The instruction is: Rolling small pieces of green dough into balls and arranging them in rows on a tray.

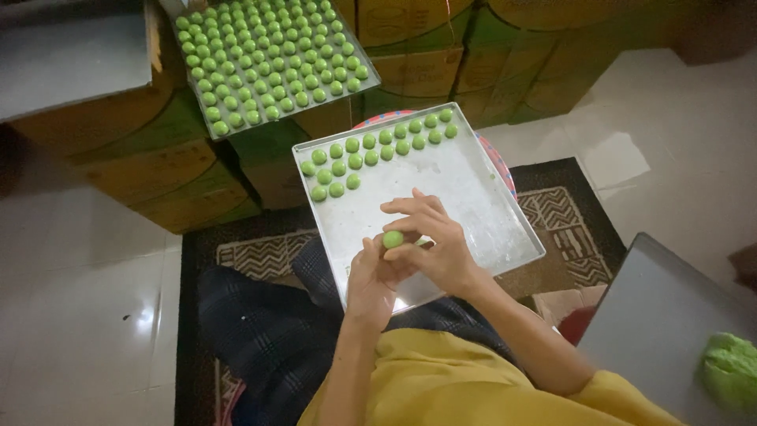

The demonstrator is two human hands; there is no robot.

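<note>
Tray [473, 197] near and right part bare, free to pass; balls [347, 162] crowd far-left corner; boxes [158, 166] block beyond.

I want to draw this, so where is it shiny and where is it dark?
Head view: glare on the white floor tiles at lower left; the tray looks dull grey, the boxes behind are dim, and the green ball between the hands is slightly soft.

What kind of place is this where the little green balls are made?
Probably a small home-style sweet or cookie workshop. The hands roll a green dough ball over a half-filled metal tray, a full tray of green balls rests on stacked cardboard boxes, and the person sits on a patterned floor mat.
</note>
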